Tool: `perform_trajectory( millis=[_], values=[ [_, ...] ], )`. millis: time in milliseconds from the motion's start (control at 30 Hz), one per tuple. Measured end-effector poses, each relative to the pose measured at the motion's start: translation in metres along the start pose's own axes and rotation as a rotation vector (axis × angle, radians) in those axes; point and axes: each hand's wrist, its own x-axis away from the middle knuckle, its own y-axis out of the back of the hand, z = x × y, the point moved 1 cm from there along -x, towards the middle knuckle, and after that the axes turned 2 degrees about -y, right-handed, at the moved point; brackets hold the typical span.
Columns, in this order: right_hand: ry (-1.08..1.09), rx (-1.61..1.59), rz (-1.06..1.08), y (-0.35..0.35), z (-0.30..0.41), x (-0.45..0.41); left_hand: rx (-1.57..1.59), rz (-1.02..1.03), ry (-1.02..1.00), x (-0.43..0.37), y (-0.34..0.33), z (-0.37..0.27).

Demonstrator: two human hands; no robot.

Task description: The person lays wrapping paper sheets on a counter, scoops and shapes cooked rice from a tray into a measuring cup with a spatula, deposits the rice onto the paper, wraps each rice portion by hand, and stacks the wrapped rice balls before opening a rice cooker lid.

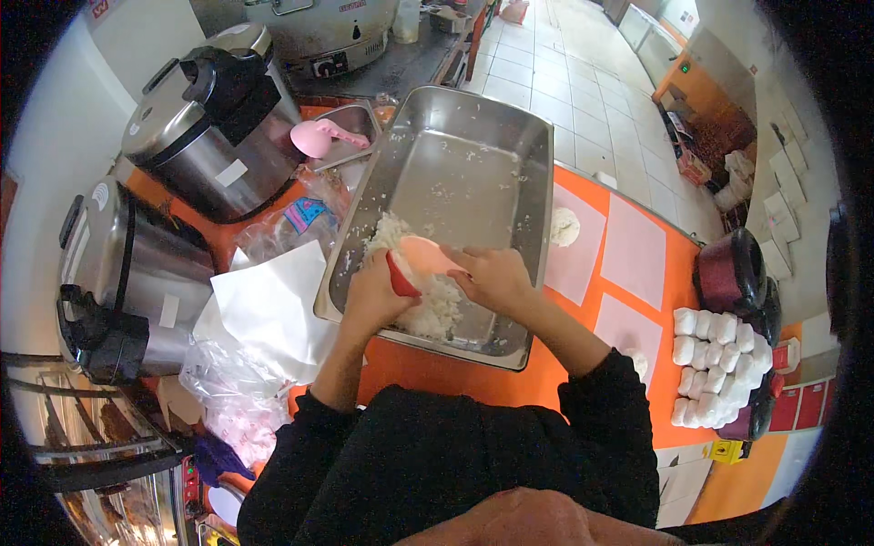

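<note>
A deep stainless steel pan lies before me, with a heap of cooked white rice at its near left end and stray grains along its walls. Over that heap, my left hand grips a small red cup, its contents partly hidden by the fingers. My right hand holds a light orange rice paddle by its handle, the blade close against the cup. To the right, a mound of rice sits on a sheet of pale pink paper. My right sleeve partly covers another rice mound.
Two steel rice warmers stand at the left, beside white paper sheets and plastic bags. A pink scoop rests on a small metal tray. Several white wrapped bundles are stacked at the right, near a dark red pot.
</note>
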Motion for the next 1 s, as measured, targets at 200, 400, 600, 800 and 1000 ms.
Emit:
perform_trajectory(
  millis=[200, 400, 600, 800, 1000],
  values=[
    [-0.350, -0.197, -0.190, 0.050, -0.009, 0.027, 0.535, -0.166, -0.123, 0.002, 0.015, -0.014],
    [-0.361, -0.854, 0.123, 0.029, 0.035, 0.056, 0.571, -0.304, -0.252, 0.000, 0.001, 0.002],
    [-0.340, -0.948, 0.042, -0.009, 0.054, 0.047, 0.344, -0.295, -0.365, 0.003, 0.002, 0.004],
    [-0.247, -0.944, 0.079, 0.007, 0.053, 0.045, 0.493, -0.291, -0.374, 0.006, 0.005, -0.001],
    [-0.437, -0.958, 0.182, 0.072, 0.020, 0.042, 0.456, -0.301, -0.475, 0.007, 0.009, -0.004]
  ],
)
